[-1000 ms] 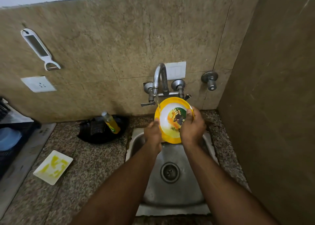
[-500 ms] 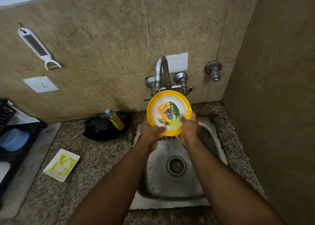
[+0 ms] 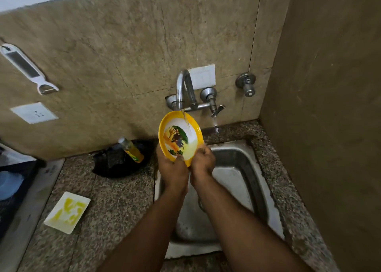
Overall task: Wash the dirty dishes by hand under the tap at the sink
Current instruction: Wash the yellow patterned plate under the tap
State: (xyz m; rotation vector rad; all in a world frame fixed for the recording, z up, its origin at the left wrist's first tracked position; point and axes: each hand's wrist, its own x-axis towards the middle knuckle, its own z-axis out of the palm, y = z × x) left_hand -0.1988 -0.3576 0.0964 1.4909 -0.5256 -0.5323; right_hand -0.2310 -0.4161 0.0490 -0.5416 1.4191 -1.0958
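Observation:
A yellow-rimmed plate (image 3: 179,135) with a coloured picture in its white middle is held tilted under the tap (image 3: 184,90), and water runs onto its upper right part. My left hand (image 3: 175,169) grips the plate's lower left edge. My right hand (image 3: 203,161) holds the lower right edge, fingers curled over the rim. Both hands are over the left part of the steel sink (image 3: 241,168). A white square dish (image 3: 68,212) smeared with yellow lies on the counter to the left.
A yellow soap bottle (image 3: 132,149) leans in a black pan (image 3: 111,166) behind the counter. A peeler (image 3: 26,69) and a socket (image 3: 34,113) are on the wall. A dark rack with a blue item (image 3: 8,184) is at far left. A side wall stands at right.
The plate has turned in my hands and shifted left under the water stream. My hands have come closer together at its lower edge. The camera has moved too.

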